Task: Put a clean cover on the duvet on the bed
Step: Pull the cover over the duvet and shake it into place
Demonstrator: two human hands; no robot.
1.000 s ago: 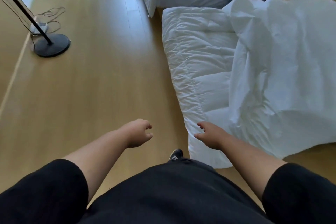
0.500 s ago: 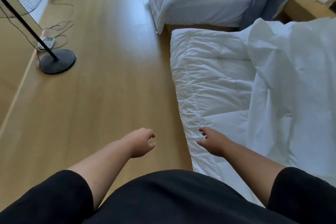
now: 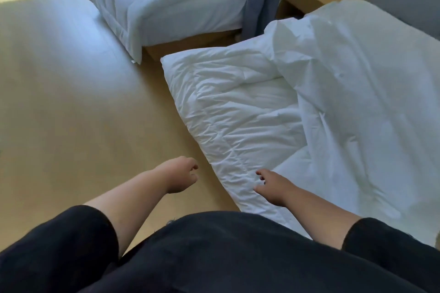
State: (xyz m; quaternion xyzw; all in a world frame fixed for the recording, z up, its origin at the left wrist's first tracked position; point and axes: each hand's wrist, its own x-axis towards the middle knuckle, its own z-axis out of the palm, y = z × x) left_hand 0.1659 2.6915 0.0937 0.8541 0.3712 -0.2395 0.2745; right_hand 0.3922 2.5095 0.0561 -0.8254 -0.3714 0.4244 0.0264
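The duvet [image 3: 228,112] was made of soft, wrinkled white cloth, and the floor [image 3: 71,107] of smooth, shiny wood.

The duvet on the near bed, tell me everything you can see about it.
The duvet is white, puffy and quilted, its fabric heavily creased. It lies flat on the near bed, its left edge hanging over the bedside toward the wooden floor. A smoother, thinner white cover lies spread over its right part, leaving the left strip bare. The right hand reaches over its near corner, fingers relaxed; contact cannot be told. The left hand hangs beside it over the floor, apart from it.
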